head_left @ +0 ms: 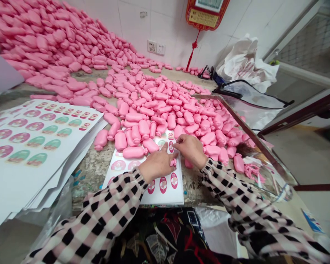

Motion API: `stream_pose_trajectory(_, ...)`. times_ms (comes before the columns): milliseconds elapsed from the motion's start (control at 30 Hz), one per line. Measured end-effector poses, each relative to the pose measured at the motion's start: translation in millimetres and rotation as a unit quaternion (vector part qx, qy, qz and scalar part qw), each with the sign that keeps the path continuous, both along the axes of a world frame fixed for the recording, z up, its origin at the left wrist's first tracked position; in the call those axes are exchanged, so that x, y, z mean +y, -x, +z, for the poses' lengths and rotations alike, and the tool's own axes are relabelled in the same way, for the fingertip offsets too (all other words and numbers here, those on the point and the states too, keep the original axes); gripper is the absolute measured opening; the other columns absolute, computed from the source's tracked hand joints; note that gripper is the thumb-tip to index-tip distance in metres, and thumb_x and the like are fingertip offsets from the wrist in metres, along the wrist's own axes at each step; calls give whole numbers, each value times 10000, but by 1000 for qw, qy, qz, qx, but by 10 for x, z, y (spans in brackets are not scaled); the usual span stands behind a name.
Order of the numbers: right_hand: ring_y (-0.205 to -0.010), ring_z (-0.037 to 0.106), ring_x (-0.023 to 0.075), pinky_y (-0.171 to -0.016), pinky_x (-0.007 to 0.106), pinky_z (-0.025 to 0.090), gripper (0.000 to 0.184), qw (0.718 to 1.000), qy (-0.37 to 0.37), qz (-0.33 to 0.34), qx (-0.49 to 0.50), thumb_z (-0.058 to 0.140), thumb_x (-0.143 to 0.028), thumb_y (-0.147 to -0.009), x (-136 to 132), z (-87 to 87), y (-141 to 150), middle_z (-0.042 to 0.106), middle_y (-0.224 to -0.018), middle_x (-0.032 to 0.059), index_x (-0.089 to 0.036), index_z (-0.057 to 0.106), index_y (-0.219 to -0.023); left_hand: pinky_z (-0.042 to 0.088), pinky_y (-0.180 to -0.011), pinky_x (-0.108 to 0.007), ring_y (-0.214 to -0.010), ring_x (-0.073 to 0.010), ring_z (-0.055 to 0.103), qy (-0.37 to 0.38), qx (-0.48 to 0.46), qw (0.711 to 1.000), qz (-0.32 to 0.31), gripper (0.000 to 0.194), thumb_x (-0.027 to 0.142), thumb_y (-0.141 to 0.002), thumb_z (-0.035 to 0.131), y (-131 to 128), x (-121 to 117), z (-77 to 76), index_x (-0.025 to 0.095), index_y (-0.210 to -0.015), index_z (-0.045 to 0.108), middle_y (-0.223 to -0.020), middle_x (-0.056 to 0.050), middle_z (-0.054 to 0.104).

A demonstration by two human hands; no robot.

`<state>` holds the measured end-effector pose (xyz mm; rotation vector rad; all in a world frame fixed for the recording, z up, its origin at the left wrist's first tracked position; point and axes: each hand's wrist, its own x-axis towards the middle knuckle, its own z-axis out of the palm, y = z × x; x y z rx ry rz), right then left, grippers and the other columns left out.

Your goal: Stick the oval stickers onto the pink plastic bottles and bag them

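My left hand [160, 163] is closed around a small pink plastic bottle [173, 162]; only its neck end shows beside the fingers. Its index finger stretches toward an oval pink sticker [171, 146]. My right hand [191, 148] pinches that sticker's right edge at the sheet, though the fingertips partly hide the contact. Under both hands lies a white sticker sheet [154, 198], with oval pink labels along its near part and round pale pink ones at the left. Several pink bottles [133, 152] lie across the sheet's far part.
A large heap of pink bottles [165, 99] spreads over the worktable and rises at the back left. To the left is a stack of sticker sheets [44, 146]. A raised tray edge [253, 135], pink scraps [253, 172] and a clear zip bag [244, 99] are at right.
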<state>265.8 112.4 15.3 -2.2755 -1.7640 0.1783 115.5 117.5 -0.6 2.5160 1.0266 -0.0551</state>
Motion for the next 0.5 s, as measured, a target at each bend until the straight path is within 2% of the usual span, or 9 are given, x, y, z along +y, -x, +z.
stream_pose_trajectory(133,-649,544,143,-530,249,285,239,997,-37,-12,60,608,-468,-697,-47,166,-76,645,-702,-13,-232,641,-692,473,-727,-428,-867,-305,614,-7,-35,999,-1,522,446,-760,519,34,-26,-37,341,-1270,473,-1342,-126,391)
stream_pose_trajectory(200,-603,519,137,-527,250,300,285,989,-69,-20,130,625,-500,-677,-110,204,-136,616,-643,-14,-215,627,-665,462,-763,-415,-889,-284,600,4,-97,995,10,496,421,-779,517,74,-76,-38,307,-1261,490,-1249,-116,477)
stream_pose_trajectory(267,-559,491,125,-521,250,321,310,960,-115,-29,252,643,-504,-664,-202,205,-166,579,-597,-17,-196,604,-651,438,-829,-396,-963,-270,564,32,-210,976,51,484,437,-792,520,121,-150,-21,253,-1239,511,-1134,-101,549)
stream_pose_trajectory(300,-550,482,119,-525,250,336,309,935,-139,-29,325,653,-492,-662,-257,198,-158,568,-595,-19,-189,592,-653,433,-841,-381,-973,-256,554,71,-280,954,84,477,462,-800,511,143,-190,-5,230,-1217,525,-1069,-92,575)
stream_pose_trajectory(333,-550,480,112,-534,249,352,300,904,-161,-25,395,664,-474,-661,-318,190,-134,564,-605,-21,-184,584,-659,442,-820,-364,-941,-237,560,134,-351,918,125,478,498,-809,488,162,-228,15,214,-1190,536,-991,-81,593)
stream_pose_trajectory(367,-560,482,108,-549,249,367,287,873,-176,-17,455,676,-452,-660,-382,182,-94,564,-623,-21,-182,579,-665,461,-766,-345,-868,-215,573,219,-417,866,167,487,536,-815,456,177,-260,37,201,-1158,544,-903,-68,597)
stream_pose_trajectory(433,-584,486,101,-578,249,385,255,830,-181,9,528,697,-406,-659,-509,175,24,562,-648,-24,-181,580,-667,471,-613,-295,-676,-164,567,409,-513,716,238,497,580,-823,401,196,-301,79,187,-1090,548,-736,-30,561)
stream_pose_trajectory(467,-588,483,98,-586,248,388,242,821,-170,24,545,703,-388,-660,-569,176,92,556,-647,-26,-179,582,-662,458,-551,-275,-601,-145,547,485,-539,637,262,486,584,-823,401,201,-311,93,184,-1058,545,-686,-13,536)
stream_pose_trajectory(500,-582,476,96,-583,247,386,234,819,-156,36,551,706,-376,-663,-623,178,160,548,-638,-29,-178,582,-655,444,-507,-261,-556,-134,532,537,-556,570,279,463,577,-816,425,204,-316,103,182,-1025,544,-665,-4,525)
